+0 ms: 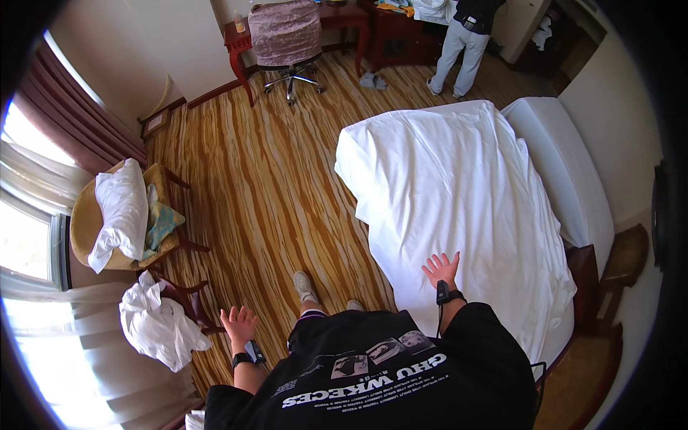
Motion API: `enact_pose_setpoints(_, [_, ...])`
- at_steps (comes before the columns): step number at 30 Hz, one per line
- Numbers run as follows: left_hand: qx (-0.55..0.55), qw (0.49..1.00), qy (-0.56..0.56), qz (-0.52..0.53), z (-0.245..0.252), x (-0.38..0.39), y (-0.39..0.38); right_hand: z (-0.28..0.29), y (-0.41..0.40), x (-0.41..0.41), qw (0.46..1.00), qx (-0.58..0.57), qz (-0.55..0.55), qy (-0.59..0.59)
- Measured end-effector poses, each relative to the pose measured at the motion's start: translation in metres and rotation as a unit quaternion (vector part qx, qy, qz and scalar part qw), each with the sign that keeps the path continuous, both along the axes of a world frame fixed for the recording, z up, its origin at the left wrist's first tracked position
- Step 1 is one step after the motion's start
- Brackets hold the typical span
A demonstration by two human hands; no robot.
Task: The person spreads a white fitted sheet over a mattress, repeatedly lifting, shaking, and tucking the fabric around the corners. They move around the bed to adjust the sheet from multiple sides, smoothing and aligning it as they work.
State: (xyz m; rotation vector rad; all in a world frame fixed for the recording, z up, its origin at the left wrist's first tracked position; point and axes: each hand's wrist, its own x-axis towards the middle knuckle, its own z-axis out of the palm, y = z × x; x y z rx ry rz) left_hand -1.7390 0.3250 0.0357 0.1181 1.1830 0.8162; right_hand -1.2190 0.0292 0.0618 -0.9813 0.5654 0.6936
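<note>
Palm up and fingers apart, my left hand (239, 324) is held over the striped carpet (252, 215), with nothing in it. A bundle of white bedding (158, 322) on a chair lies to the left of that hand. My right hand (442, 270) is also empty, its fingers spread and palm upward, above the near left part of a bed. A wrinkled white sheet (430, 177) covers the bed loosely. Whether my right hand touches the sheet cannot be told. Both wrists carry a strap with a small dark device.
A tan armchair (83, 226) by the window holds a white pillow (122, 209) and a patterned cushion (164, 223). Beyond the bed stands another person (465, 45). An office chair (285, 37), a red wooden desk (344, 19) and grey slippers (372, 81) are at the far side.
</note>
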Motion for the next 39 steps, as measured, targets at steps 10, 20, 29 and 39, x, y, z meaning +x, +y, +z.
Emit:
enact_pose_setpoints(10, [-0.037, 0.998, -0.042, 0.002, -0.010, 0.021, 0.181, 0.008, 0.125, -0.009, 0.993, 0.046, -0.109, -0.014])
enact_pose_setpoints(20, [0.013, 0.996, -0.044, -0.082, 0.004, 0.128, 0.326, -0.016, 0.202, 0.014, 0.981, 0.037, -0.190, 0.006])
enact_pose_setpoints(29, [-0.009, 0.995, -0.034, -0.091, 0.023, 0.245, 0.436, -0.037, 0.287, 0.099, 0.964, 0.084, -0.251, 0.023])
enact_pose_setpoints(39, [-0.023, 0.984, -0.044, -0.170, 0.010, 0.374, 0.558, -0.016, 0.364, 0.189, 0.955, 0.078, -0.287, 0.008])
